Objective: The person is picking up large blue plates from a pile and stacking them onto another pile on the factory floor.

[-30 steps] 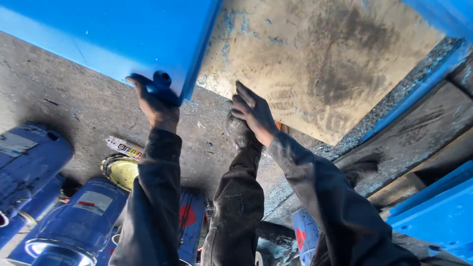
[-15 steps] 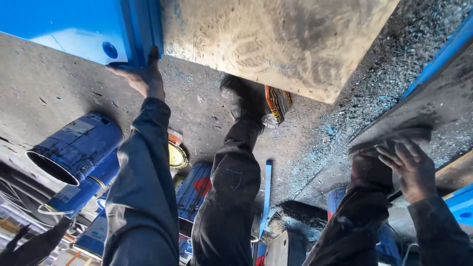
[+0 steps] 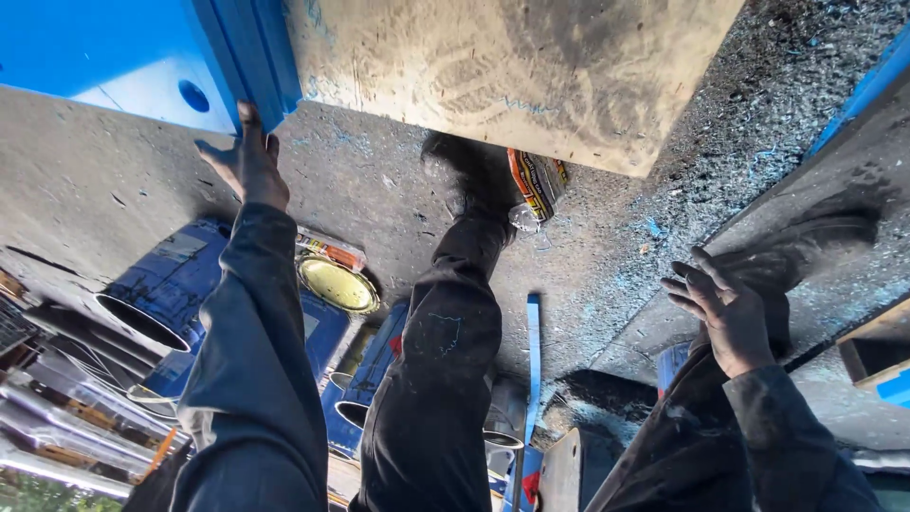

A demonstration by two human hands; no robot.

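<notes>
The left hand (image 3: 245,159) grips the lower corner of the blue metal panel (image 3: 133,52); the right hand (image 3: 725,308) hangs released, fingers spread, above the gritty floor (image 3: 607,256) beside a worn board (image 3: 512,66).

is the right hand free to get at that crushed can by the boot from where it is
Probably yes, with a lean. The right hand is open and holds nothing, and bare gritty floor lies between it and the crushed can. The can sits against the boot at the board's edge, its near side exposed.
</notes>
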